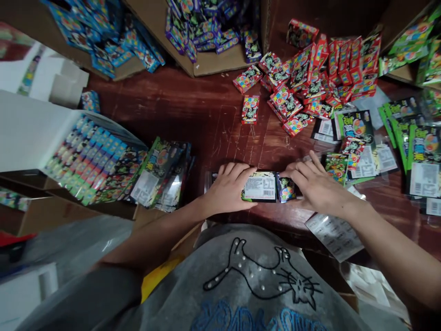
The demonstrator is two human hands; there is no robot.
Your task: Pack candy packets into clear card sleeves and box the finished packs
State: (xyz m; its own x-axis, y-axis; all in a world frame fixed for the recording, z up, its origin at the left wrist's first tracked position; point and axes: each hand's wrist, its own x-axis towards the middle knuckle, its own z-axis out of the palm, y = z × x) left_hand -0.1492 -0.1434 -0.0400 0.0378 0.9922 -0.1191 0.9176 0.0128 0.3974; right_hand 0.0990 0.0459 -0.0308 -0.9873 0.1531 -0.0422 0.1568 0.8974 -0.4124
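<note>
At the near edge of the table lies a flat black printed packet (263,186) with a white barcode label facing up. My left hand (229,189) grips its left part, fingers over the far edge and thumb along the near one. Against the packet's right end is a small purple box (285,187), and my right hand (308,184) is closed on its right side. Part of the box is hidden by my fingers. Just right of that hand lie a green box (336,168) and a red box (353,149) on more packets.
Many red boxes (285,102) are heaped at the back right. Cartons of blue boxes (113,55) and purple boxes (206,32) stand at the back. A white display box (31,133) with rows of packs is left, beside stacked packets (156,165). A sticker sheet (334,236) overhangs the near edge.
</note>
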